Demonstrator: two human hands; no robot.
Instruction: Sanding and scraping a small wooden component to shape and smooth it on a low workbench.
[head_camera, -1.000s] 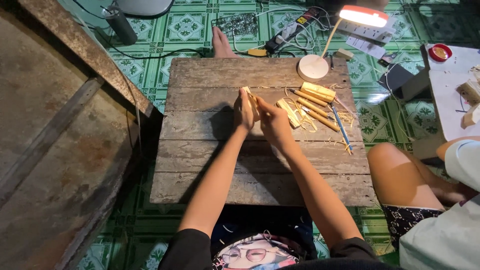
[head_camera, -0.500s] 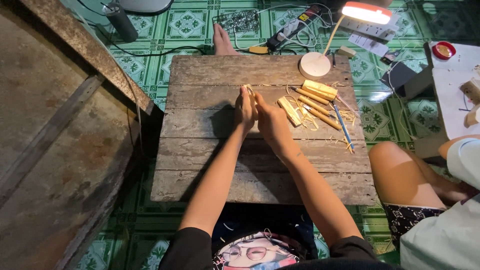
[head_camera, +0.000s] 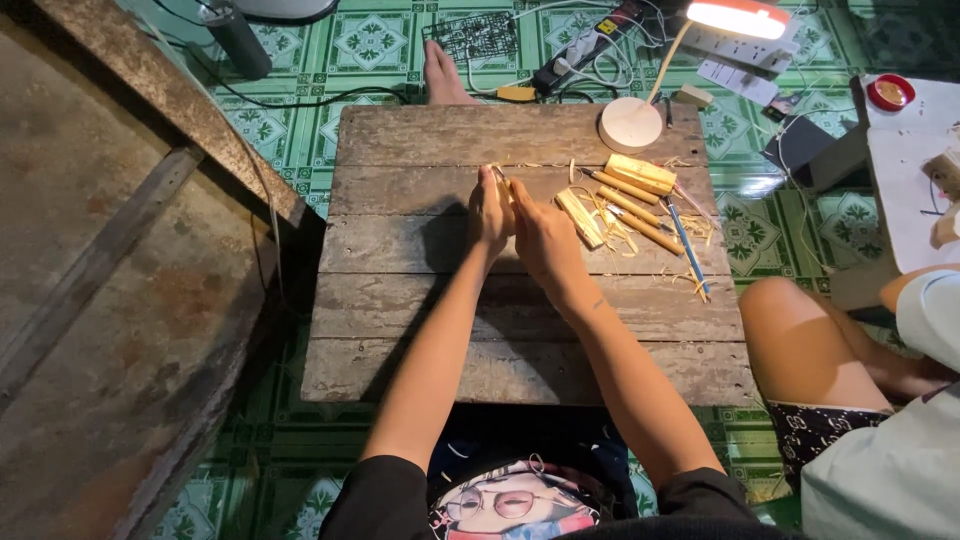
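My left hand (head_camera: 488, 213) and my right hand (head_camera: 540, 232) are pressed together over the middle of a low wooden plank table (head_camera: 420, 300). Between them they grip a pale bamboo piece (head_camera: 499, 179), whose tip pokes out above the fingers. Most of that piece is hidden by my hands, and I cannot tell if a blade is held as well. Just right of my hands lie a short split bamboo piece (head_camera: 579, 217), several thin bamboo sticks (head_camera: 632, 213), a thicker bamboo block (head_camera: 641, 173) and a blue pen-like tool (head_camera: 688, 243), among loose shavings.
A round-based desk lamp (head_camera: 630, 124) stands at the table's far edge, lit. Another person's knee (head_camera: 800, 340) sits close at the right. A bare foot (head_camera: 440, 75), cables and a power strip (head_camera: 590, 45) lie on the green tiled floor beyond. A rusty metal slab (head_camera: 100, 280) is at left.
My hands stay clasped on the bamboo piece at the same spot, with only a slight shift of the right hand. The view has drifted a little.
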